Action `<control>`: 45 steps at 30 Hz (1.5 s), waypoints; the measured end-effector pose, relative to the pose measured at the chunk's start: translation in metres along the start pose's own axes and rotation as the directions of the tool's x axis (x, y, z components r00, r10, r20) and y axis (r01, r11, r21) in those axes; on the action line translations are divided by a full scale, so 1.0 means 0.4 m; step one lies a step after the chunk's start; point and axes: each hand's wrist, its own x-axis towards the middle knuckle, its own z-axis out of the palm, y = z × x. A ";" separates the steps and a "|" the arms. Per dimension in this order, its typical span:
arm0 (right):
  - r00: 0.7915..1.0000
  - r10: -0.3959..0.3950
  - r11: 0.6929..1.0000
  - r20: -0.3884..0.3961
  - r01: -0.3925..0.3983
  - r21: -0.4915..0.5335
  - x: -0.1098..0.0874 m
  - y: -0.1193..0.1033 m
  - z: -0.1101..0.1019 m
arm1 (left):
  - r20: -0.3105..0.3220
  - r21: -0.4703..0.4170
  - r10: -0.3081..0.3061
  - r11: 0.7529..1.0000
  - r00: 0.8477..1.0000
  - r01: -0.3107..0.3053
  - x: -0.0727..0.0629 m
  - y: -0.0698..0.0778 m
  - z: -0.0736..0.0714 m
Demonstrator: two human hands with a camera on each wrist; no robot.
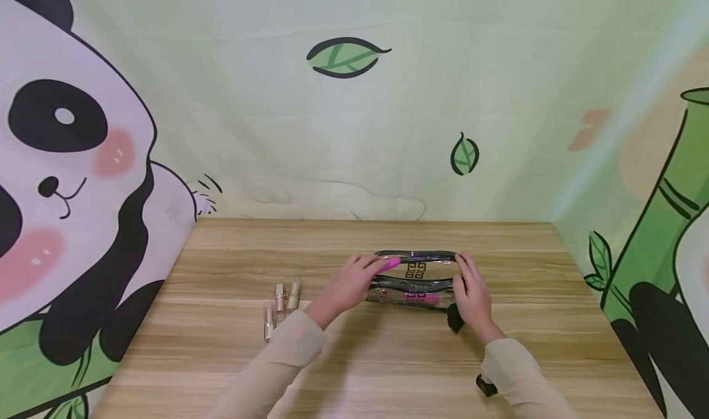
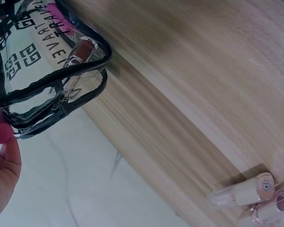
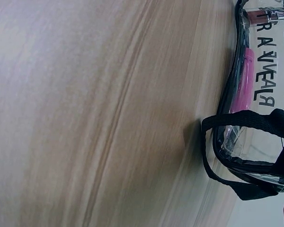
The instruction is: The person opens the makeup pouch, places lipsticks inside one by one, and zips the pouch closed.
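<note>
A clear toiletry bag with black trim and printed lettering lies on the table in front of both hands. My left hand pinches a pink tube at the bag's left upper edge; its rounded pink end shows beside the black zip edge in the left wrist view. The right hand grips the bag's right end, fingers over the top edge. Through the clear plastic show another pink tube and a brown-and-clear lip product. A black strap handle hangs from the right end.
Three lipstick-like tubes with clear parts lie together on the wooden table, left of the bag. A small black object shows beneath the right sleeve. Behind the table's far edge hangs a printed panda backdrop.
</note>
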 end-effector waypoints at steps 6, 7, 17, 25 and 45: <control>1.000 -0.007 1.000 -0.006 0.007 0.001 0.001 0.001 0.001 | 0.042 -0.004 -0.008 1.000 0.999 0.008 0.009 0.007 -0.001; 1.000 -0.008 1.000 -0.007 0.008 0.001 0.001 0.002 0.001 | 0.048 -0.004 -0.010 1.000 0.999 0.010 0.011 0.008 -0.001; 1.000 -0.012 1.000 -0.014 0.012 0.002 0.002 0.001 0.002 | 0.090 0.073 -0.005 0.997 0.996 -0.002 0.026 0.019 0.002; 1.000 -0.010 1.000 -0.013 0.010 0.006 0.003 -0.002 0.001 | 0.098 0.074 -0.013 0.997 0.995 0.006 0.030 0.018 0.004; 1.000 0.001 1.000 0.002 -0.001 0.007 0.000 -0.003 0.000 | 0.015 0.081 -0.005 0.997 1.000 0.004 0.027 0.015 0.010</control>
